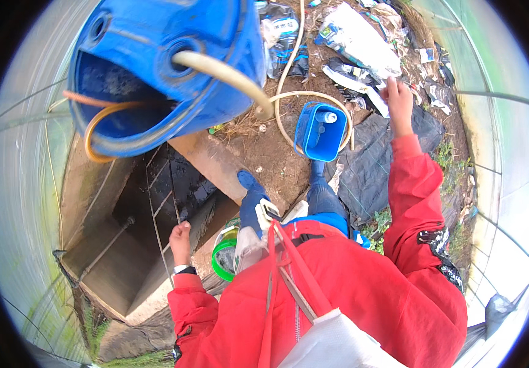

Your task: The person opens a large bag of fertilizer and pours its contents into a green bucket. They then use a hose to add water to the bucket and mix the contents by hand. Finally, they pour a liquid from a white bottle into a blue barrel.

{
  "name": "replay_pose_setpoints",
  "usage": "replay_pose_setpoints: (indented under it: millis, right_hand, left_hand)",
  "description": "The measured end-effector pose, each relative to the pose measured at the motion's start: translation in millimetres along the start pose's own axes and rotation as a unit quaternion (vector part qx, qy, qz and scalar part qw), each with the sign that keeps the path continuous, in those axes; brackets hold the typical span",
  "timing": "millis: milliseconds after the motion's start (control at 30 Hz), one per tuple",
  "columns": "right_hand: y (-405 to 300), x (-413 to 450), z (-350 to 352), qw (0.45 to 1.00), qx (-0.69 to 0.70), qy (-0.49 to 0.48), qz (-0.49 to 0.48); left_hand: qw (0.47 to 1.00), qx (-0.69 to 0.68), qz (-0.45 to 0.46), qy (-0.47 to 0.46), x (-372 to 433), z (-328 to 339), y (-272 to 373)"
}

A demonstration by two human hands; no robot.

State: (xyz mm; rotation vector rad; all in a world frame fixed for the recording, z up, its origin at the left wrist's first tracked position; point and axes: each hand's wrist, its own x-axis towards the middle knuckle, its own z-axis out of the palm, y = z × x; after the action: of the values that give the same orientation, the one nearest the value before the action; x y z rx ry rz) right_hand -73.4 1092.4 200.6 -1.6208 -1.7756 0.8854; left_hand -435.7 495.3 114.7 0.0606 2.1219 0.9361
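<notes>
My left hand (181,241) is over the near side of a concrete pit (142,276), its fingers curled and nothing visible in them. A thin metal frame like a ladder (154,216) stands in the pit just beside that hand. My right hand (398,101) is raised at the right with bent fingers, overlapping a white plastic sack (361,39) and a white strip of packaging (356,87). Whether it grips either is unclear. Ahead of my feet stands a blue rectangular bucket (313,133) holding a pale bottle (326,117).
A large cut-open blue plastic drum (227,101) overhangs the pit, with a cream hose (223,73) and an orange hose (93,133) in its openings. A green-rimmed bucket (217,260) stands by my left leg. Black ground sheet (365,161) and packaging litter lie right. Plastic film walls (25,184) enclose everything.
</notes>
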Motion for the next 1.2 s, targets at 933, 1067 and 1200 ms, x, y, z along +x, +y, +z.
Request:
replay_pose_setpoints:
  millis: [933, 1067, 1200]
  right_hand:
    - [608.3, -62.2, 362.2, 0.831, 0.100, -0.106, 0.536]
    - [628.5, -94.9, 374.4, 0.895, -0.001, -0.054, 0.442]
    - [585.5, -91.2, 354.6, 0.895, 0.004, -0.037, 0.445]
  left_hand:
    - [0.963, 0.116, -0.241, -0.041, 17.7, 233.1, -121.8]
    - [0.958, 0.111, -0.257, -0.055, 24.4, 228.1, -118.1]
    - [0.961, 0.110, -0.248, -0.055, 18.6, 231.2, -114.1]
